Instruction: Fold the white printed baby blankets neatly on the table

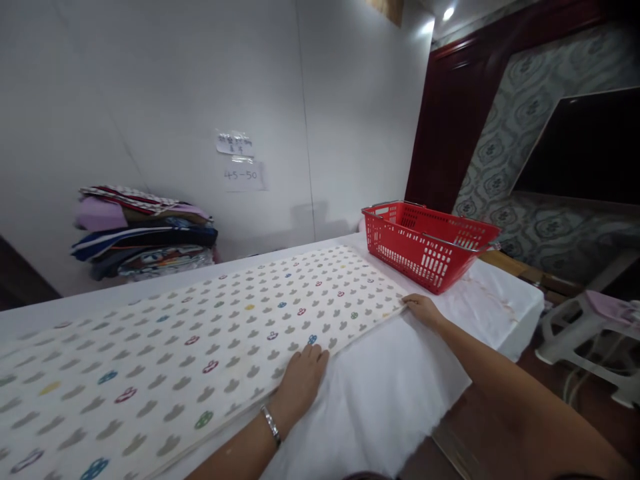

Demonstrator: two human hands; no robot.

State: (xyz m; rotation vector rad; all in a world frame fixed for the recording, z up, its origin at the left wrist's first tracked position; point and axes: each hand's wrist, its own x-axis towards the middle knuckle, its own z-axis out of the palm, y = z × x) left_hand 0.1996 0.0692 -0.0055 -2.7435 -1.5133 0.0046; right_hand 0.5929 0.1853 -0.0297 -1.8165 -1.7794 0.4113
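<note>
A white cloth printed with grey mouse-head shapes and small coloured figures lies folded flat and long across the table. My left hand, with a silver bracelet on the wrist, rests palm down on its near edge, fingers laid on the fabric. At the cloth's near right corner, my right hand has its fingers over the edge and the thumb tucked under, pinching it. The layers of the fold show along the near edge.
A red plastic basket with metal handles stands just beyond my right hand. Folded clothes are piled at the back left against the white wall. The table wears a white cover. A white and pink stool stands to the right.
</note>
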